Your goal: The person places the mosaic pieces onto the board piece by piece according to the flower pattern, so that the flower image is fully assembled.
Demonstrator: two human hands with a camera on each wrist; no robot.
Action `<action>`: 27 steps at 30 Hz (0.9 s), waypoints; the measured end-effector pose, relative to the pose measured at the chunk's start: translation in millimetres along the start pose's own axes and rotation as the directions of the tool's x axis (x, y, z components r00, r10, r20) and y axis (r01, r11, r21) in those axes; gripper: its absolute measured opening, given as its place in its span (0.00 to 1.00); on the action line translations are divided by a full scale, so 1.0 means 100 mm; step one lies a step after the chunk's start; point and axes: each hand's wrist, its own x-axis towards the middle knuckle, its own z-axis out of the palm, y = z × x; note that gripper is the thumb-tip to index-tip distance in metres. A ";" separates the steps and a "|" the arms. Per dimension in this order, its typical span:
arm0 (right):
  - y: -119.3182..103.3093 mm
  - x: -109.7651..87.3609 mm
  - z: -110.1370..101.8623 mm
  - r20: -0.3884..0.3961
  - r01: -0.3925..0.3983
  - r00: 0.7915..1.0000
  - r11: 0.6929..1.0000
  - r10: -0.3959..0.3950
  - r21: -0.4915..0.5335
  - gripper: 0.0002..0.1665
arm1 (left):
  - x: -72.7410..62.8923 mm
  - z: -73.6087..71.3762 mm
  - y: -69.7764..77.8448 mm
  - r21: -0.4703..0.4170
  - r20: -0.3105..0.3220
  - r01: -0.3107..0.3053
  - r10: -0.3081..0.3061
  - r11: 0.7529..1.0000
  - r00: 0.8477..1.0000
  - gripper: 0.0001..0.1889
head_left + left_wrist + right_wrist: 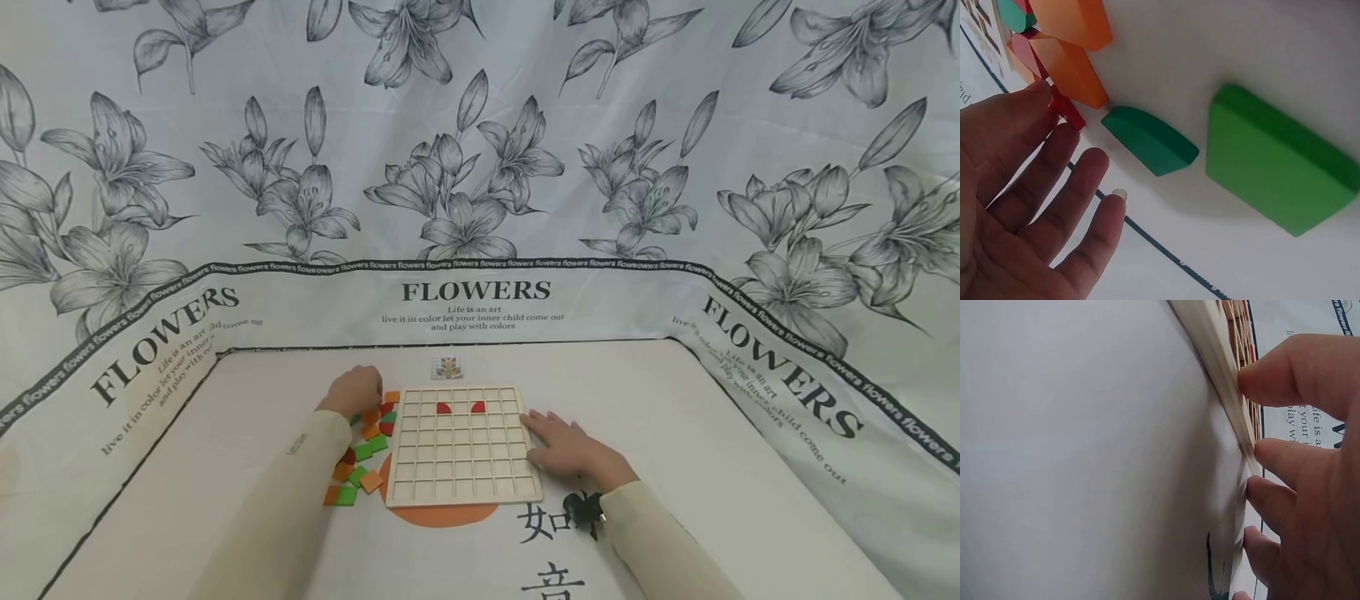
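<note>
The board (pixel 465 451) holds two red pieces (pixel 443 408) toward its far side. Loose tiles (pixel 363 452) lie along its left, handy for the left hand (pixel 354 390), whose fingers bend among them; whether they pinch one, I cannot tell. The right hand (pixel 567 446), fingers extended, rests on its right edge, apparently steadying it. Beyond the board stands a patterned card (pixel 447 367) in easy sight, then cloth (pixel 315 304) reading "FLOWERS" and "Life is an art".

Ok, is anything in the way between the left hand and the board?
Yes: in the head view, loose pieces, including an orange tile and a red piece, lie between the left hand and the board's left edge. Nothing bigger shows there.
</note>
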 end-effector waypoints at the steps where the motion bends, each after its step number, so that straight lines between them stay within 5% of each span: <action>1: 0.00 0.00 0.00 -0.003 0.002 1.000 1.000 -0.002 0.003 0.39 | 0.01 0.00 0.00 0.001 -0.001 -0.003 0.003 1.000 1.000 0.07; 12: 0.04 -0.01 -0.05 -0.015 0.001 1.000 1.000 0.000 0.009 0.39 | 0.08 -0.04 0.05 -0.024 0.037 0.025 -0.024 0.999 0.999 0.07; 17: 0.00 0.03 -0.01 -0.009 0.007 1.000 1.000 -0.007 0.027 0.39 | 0.04 -0.01 -0.09 -0.039 0.033 0.014 -0.013 0.999 0.999 0.06; 21: -0.04 0.07 0.04 0.003 0.005 1.000 1.000 -0.005 0.028 0.40 | 0.02 0.04 -0.19 -0.073 0.050 0.062 -0.059 0.995 0.997 0.08; 27: 0.02 0.03 0.03 -0.004 -0.025 1.000 1.000 0.025 0.007 0.41 | 0.04 0.05 -0.10 -0.125 0.047 0.053 -0.047 0.991 0.998 0.07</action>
